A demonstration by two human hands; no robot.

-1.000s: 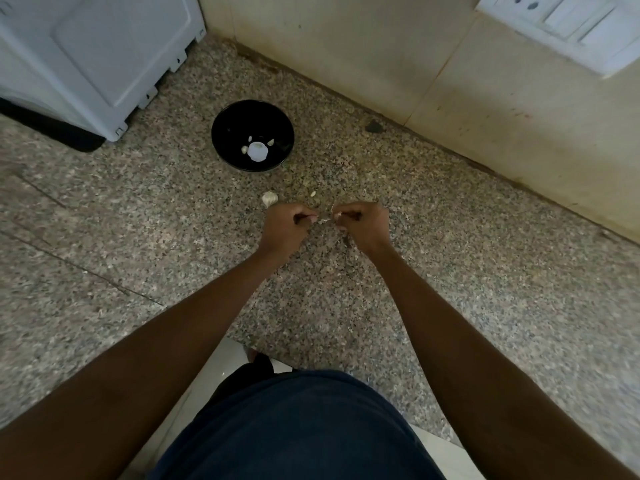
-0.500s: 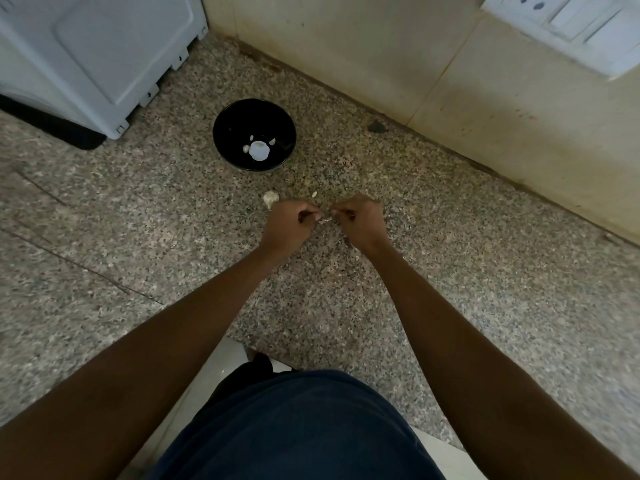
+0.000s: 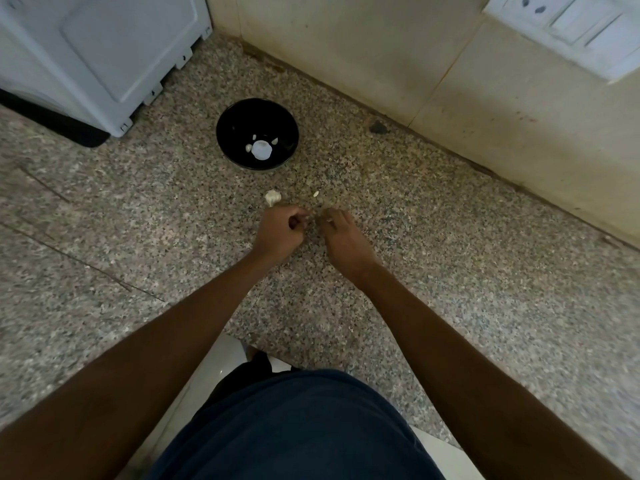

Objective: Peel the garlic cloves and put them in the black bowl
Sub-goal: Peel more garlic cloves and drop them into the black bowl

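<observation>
Both hands have parted slightly; left hand (image 3: 278, 233) grip curled, contents hidden, right hand (image 3: 341, 233) fingers relaxed. Three peeled cloves (image 3: 255, 137) lie in the black bowl (image 3: 239, 116); one garlic piece (image 3: 272, 197) rests on the surface (image 3: 450, 271).

Dim, flat indoor light, no hard shadows. Wide-angle bending at edges; slight motion blur; glare spot inside black bowl (image 3: 257, 133).
</observation>
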